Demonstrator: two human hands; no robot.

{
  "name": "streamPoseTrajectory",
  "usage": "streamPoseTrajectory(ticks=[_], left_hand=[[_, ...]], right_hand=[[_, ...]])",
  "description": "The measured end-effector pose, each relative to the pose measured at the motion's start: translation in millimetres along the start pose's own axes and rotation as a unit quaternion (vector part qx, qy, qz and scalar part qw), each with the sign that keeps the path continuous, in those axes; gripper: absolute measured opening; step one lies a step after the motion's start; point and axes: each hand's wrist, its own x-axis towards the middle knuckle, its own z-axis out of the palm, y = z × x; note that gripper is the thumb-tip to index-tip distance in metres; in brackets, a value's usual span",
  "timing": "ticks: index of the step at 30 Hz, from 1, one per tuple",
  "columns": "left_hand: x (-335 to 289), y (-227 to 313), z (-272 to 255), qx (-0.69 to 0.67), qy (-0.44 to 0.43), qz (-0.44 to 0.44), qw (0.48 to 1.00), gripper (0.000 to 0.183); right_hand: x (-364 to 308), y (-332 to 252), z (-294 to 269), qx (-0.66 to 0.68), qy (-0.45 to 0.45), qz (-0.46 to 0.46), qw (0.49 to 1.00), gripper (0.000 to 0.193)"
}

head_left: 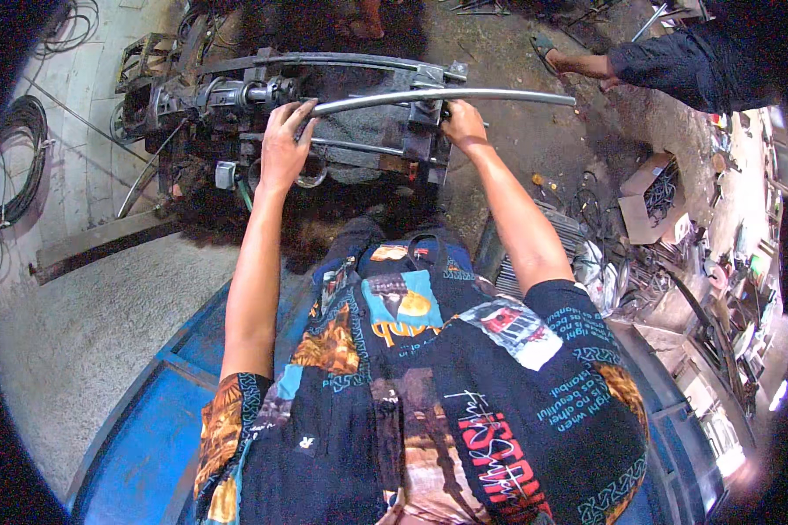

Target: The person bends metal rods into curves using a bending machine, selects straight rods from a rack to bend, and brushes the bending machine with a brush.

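Observation:
A long, shiny metal rod point(508, 94) lies across a workshop machine, slightly bowed, its right end sticking out past the frame. My left hand point(284, 144) is closed about the rod's left end, thumb and forefinger against it. Under the rod's middle stands a dark metal block point(425, 112) at the machine's right end. My right hand point(464, 124) is curled against the right side of this block, its fingertips hidden. To the left of my left hand is the machine's round spindle point(258, 93). Two guide bars point(355, 147) run between the machine's ends.
A blue metal surface point(153, 429) lies beneath me. At right are an open cardboard box point(648, 199) of dark cable and heaped scrap. A coiled black hose point(17, 162) is at far left. Another person's leg point(582, 65) shows at top right, a foot point(359, 28) at top.

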Motion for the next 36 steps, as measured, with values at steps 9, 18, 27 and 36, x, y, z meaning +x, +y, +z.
streamPoseTrajectory(ticks=[9,18,27,36], left_hand=[[22,-5,6,0.010,-0.028,0.007,1.000,0.034],[37,-15,15,0.004,-0.051,0.010,0.999,0.035],[33,-24,22,-0.022,-0.040,-0.001,0.999,0.035],[30,-34,24,-0.039,-0.026,-0.005,0.999,0.035]], right_hand=[[-3,9,-5,-0.031,-0.026,0.019,0.999,0.027],[-6,8,-5,-0.050,-0.016,0.046,0.998,0.032],[-83,-5,-22,-0.088,0.224,0.082,0.967,0.042],[-105,-30,-101,0.130,0.185,0.105,0.969,0.020]])
